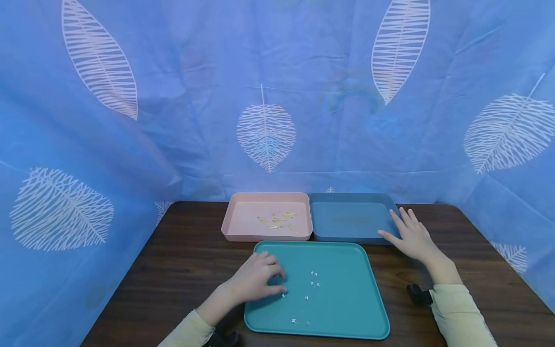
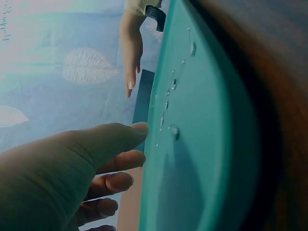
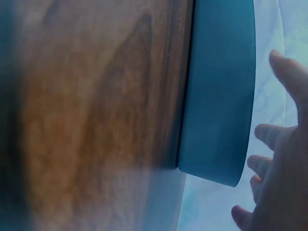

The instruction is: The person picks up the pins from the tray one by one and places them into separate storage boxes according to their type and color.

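Note:
My left hand (image 1: 256, 278) hovers over the left side of the teal tray (image 1: 338, 313), thumb and fingers parted with nothing between them. Just under the thumb tip lies a small clear piece with a shiny end (image 2: 174, 131). Several more such pieces (image 1: 306, 298) are scattered across the tray's middle; they look thin and glassy, and their exact kind does not show. By the right end of the blue tray (image 1: 347, 238), my right hand (image 1: 414, 238) has its fingers spread and holds nothing. In the right wrist view its fingertips are beside that tray's rim.
A pink tray (image 1: 243, 237) stands at the back, left of the blue one, with several thin gold-coloured pins or clips (image 1: 278, 220) inside. All three trays sit close together on a dark wooden table (image 1: 182, 270). A blue leaf-patterned cloth (image 1: 195, 120) hangs behind and at both sides.

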`<state>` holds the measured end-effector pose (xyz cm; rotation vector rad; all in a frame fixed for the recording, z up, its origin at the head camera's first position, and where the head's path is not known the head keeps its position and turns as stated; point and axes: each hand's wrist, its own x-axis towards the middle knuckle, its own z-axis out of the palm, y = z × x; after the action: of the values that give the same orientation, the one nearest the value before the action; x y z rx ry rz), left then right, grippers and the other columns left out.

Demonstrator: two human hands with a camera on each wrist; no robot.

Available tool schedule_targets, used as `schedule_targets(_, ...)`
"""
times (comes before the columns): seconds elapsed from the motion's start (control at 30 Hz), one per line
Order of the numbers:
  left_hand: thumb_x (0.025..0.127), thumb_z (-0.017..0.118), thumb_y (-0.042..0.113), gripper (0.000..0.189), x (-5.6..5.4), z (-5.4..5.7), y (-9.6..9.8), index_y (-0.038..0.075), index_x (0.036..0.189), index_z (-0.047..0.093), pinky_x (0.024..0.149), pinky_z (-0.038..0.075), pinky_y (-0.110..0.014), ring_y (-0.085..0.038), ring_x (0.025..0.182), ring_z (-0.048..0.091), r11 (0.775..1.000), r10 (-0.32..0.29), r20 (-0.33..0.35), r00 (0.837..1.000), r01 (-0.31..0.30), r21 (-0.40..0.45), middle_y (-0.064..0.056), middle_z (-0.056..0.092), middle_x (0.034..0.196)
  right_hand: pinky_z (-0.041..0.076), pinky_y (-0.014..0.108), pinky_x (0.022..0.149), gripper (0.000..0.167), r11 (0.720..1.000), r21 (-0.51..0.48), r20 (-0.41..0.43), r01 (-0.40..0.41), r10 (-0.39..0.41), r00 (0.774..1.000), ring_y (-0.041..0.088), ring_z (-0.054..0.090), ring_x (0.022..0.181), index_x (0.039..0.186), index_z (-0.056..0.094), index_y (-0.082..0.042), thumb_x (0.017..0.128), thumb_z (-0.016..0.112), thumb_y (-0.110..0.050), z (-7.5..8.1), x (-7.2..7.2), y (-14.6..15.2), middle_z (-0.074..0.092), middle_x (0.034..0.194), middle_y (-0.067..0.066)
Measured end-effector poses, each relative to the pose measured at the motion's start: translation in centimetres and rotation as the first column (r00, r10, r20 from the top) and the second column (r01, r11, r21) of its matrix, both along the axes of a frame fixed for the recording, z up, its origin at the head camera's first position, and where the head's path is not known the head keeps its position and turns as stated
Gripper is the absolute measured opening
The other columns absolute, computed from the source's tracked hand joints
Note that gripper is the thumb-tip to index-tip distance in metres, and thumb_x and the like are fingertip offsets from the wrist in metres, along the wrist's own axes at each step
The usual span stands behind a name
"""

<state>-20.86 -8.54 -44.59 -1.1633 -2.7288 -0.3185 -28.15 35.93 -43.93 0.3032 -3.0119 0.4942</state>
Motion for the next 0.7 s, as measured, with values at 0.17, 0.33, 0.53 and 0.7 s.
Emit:
schedule_targets(0.17, 0.083, 0.072, 0.050, 0.025, 0.1, -0.6, 0.3, 0.028, 0.094, 0.074, 0.071, 0.033, -0.018, -0.003, 0.079, 0.040, 0.999, 0.011, 0.053, 0.999, -0.009, -0.030, 0.014, 0.056, 0.083, 0.009, 0.078, 0.106, 0.091, 1.000, -0.018, 0.063, -0.004, 0.005, 0.998, 0.055, 0.001, 0.145, 0.154, 0.015, 0.003, 0.095, 0.050, -0.057, -0.1, 0.1, 0.1, 0.009, 0.155, 0.038)
schedule_targets(0.33, 0.083, 0.072, 0.050, 0.022, 0.2, -0.9, 0.8, 0.029, 0.090, 0.071, 0.072, 0.034, -0.020, -0.003, 0.081, 0.041, 0.998, 0.044, 0.136, 0.990, -0.036, -0.060, 0.016, 0.055, 0.081, 0.008, 0.078, 0.105, 0.090, 0.999, -0.052, 0.100, -0.009, 0.014, 0.995, 0.056, 0.000, 0.144, 0.154, 0.015, 0.004, 0.095, 0.049, -0.056, -0.2, 0.1, 0.1, 0.008, 0.155, 0.039)
schedule_targets(0.53, 0.084, 0.073, 0.047, 0.017, 0.3, -1.1, 1.0, 0.030, 0.085, 0.068, 0.070, 0.033, -0.019, -0.003, 0.079, 0.041, 0.996, 0.056, 0.151, 0.987, -0.045, -0.073, 0.017, 0.052, 0.079, 0.008, 0.078, 0.105, 0.091, 0.998, -0.059, 0.123, -0.007, 0.015, 0.992, 0.057, -0.002, 0.144, 0.154, 0.014, 0.005, 0.096, 0.047, -0.057, -0.3, 0.1, 0.2, 0.005, 0.154, 0.040)
schedule_targets(0.7, 0.085, 0.073, 0.041, 0.016, 0.4, -1.0, 1.1, 0.030, 0.078, 0.064, 0.068, 0.031, -0.019, -0.003, 0.076, 0.039, 0.997, 0.052, 0.163, 0.985, -0.042, -0.065, 0.017, 0.051, 0.076, 0.007, 0.079, 0.104, 0.092, 0.998, -0.066, 0.137, 0.000, 0.009, 0.990, 0.056, -0.004, 0.144, 0.154, 0.012, 0.004, 0.096, 0.047, -0.058, -0.4, -0.1, 0.4, 0.002, 0.155, 0.040)
